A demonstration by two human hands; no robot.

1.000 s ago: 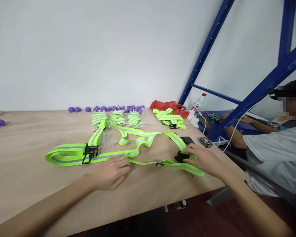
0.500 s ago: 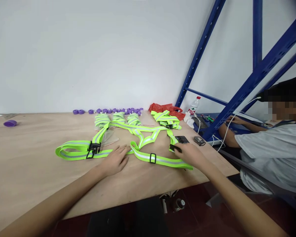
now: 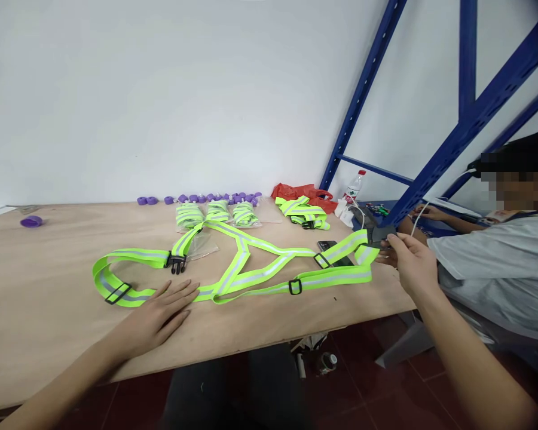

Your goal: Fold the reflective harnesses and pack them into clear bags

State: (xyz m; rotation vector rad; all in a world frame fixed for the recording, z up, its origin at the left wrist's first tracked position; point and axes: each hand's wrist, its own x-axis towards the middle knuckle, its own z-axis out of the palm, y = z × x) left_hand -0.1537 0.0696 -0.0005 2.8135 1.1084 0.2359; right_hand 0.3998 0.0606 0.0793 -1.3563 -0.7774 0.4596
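Observation:
A neon-yellow reflective strap harness point(image 3: 260, 276) with silver stripes and black sliders lies spread on the wooden table. My left hand point(image 3: 164, 312) rests flat on its lower strap at the left, fingers stretched out. Closed on a black buckle point(image 3: 379, 236) at the harness's right end is my right hand point(image 3: 410, 263), which holds that end past the table's right side. The strap there runs taut from the buckle back across the table. On the left, a loop of strap carries another black side-release buckle point(image 3: 176, 263) lying on the wood.
Several bagged reflective straps point(image 3: 245, 215) and purple caps point(image 3: 240, 198) line the wall. A second harness point(image 3: 302, 213) lies before a red plastic bag point(image 3: 291, 191). A phone point(image 3: 327, 245) sits under the right strap. Blue rack posts point(image 3: 363, 95) and a seated co-worker point(image 3: 493, 251) are at right.
My right hand has moved right with the buckle, pulling the strap out straight. My left hand has slid left along the lower strap. The harness lies more stretched out.

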